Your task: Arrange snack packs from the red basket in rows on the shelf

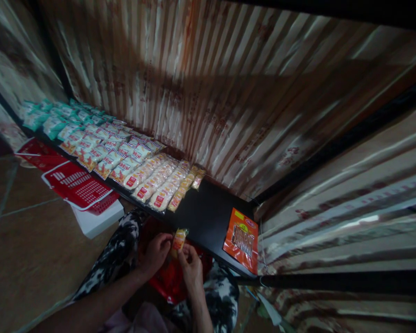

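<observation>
Between my two hands is a small yellow snack packet (179, 239), above a red basket or bag (168, 282) in my lap. My right hand (191, 266) pinches the packet's lower right side with thumb and fingers. My left hand (157, 253) is at its left edge with fingers curled together; whether they grip it I cannot tell. On the black shelf (204, 212) beyond, similar yellow packets (180, 192) lie in a row beside rows of clear-wrapped snacks (161, 194) with red labels.
An orange snack bag (242, 240) lies at the shelf's right end. White-and-orange packets (125, 162) and teal packets (52, 122) fill its left part. Red baskets (79, 185) and a white box (99, 219) are on the floor at left. Patterned curtains (194, 83) hang behind.
</observation>
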The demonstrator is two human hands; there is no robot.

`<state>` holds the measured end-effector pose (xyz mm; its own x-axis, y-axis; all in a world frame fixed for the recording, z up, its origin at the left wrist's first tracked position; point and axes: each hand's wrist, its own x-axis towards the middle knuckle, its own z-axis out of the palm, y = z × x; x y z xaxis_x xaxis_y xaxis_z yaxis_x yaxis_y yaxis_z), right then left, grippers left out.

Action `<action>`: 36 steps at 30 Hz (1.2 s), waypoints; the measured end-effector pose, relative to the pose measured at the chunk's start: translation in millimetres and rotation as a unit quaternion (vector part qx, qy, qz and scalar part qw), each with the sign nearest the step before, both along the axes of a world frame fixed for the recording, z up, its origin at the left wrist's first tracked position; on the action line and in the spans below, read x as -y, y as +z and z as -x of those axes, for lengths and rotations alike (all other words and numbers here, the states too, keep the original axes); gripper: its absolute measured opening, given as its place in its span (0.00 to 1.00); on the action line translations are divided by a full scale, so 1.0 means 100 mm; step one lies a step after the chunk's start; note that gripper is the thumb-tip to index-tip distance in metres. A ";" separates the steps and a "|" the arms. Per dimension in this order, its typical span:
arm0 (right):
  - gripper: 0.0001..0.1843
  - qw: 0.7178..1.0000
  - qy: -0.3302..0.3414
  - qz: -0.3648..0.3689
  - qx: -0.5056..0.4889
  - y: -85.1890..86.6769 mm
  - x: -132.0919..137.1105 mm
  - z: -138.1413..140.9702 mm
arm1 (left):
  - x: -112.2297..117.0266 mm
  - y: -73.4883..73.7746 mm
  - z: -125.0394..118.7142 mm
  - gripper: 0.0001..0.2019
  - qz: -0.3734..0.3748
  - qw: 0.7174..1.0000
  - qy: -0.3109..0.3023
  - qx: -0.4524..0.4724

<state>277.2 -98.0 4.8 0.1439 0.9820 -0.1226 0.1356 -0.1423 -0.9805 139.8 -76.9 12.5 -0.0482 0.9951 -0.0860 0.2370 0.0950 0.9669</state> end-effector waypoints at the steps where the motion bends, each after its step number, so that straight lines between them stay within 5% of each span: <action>1: 0.18 1.000 0.000 -0.005 0.005 0.03 -0.02 -0.01 | -0.03 0.03 -0.01 0.13 -0.001 1.000 0.001 0.002; 15: 0.19 0.997 -0.049 -0.044 0.031 0.16 -0.59 -0.21 | -0.52 0.26 -0.38 0.12 -0.048 0.999 -0.014 0.002; 25: 0.15 0.973 -0.085 -0.060 0.206 0.19 -0.91 -0.31 | -0.81 0.13 -0.57 0.13 -0.041 0.999 -0.013 -0.021; 36: 0.14 0.969 -0.093 -0.056 0.220 0.13 -1.22 -0.30 | -1.03 0.05 -0.67 0.15 -0.044 0.999 -0.005 -0.004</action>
